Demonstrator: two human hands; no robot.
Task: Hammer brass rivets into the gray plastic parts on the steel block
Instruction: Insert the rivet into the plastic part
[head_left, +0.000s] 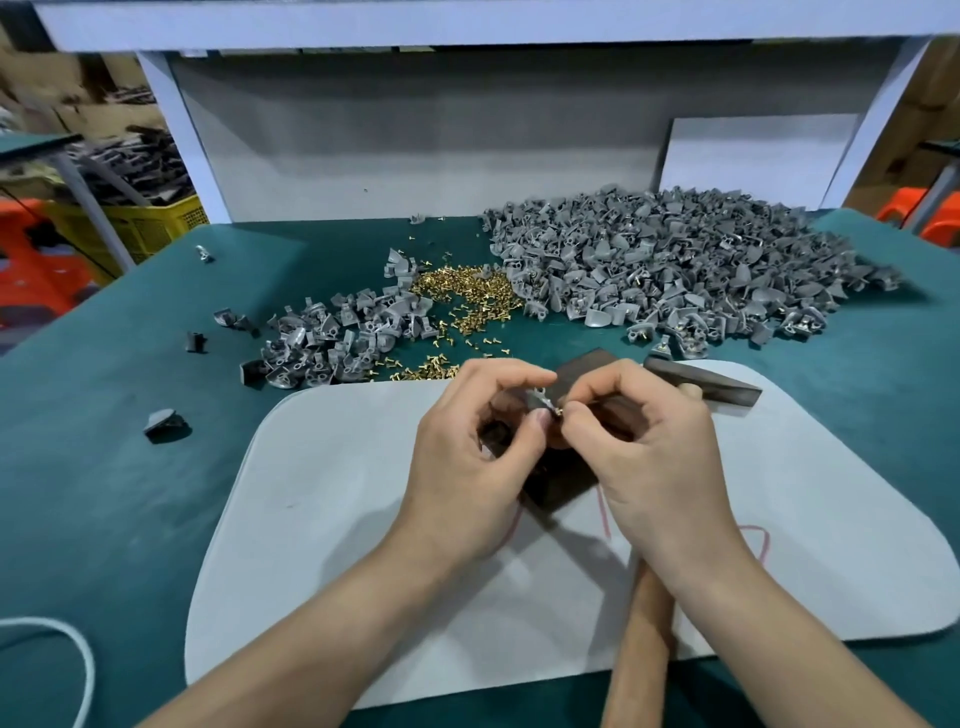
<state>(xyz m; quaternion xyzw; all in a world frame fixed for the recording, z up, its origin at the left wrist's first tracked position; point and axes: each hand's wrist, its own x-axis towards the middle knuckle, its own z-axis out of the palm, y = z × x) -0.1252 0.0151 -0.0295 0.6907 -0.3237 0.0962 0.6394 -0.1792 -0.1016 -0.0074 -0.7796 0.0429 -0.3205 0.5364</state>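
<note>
My left hand (467, 457) pinches a small gray plastic part (537, 399) just above the dark steel block (558, 475), which lies on a pale gray mat (337, 519). My right hand (649, 452) pinches a brass rivet (559, 411) at the part's edge. A hammer lies under my right forearm: its dark head (701, 382) is beyond my right hand and its wooden handle (641, 649) runs toward me. Both hands hide most of the block.
A big heap of gray parts (675, 265) fills the back right of the green table (104, 467). A smaller heap (332, 338) lies to the left, with loose brass rivets (467, 296) between them. Stray parts (163, 423) sit at the left. A white cord (67, 649) loops at the near left.
</note>
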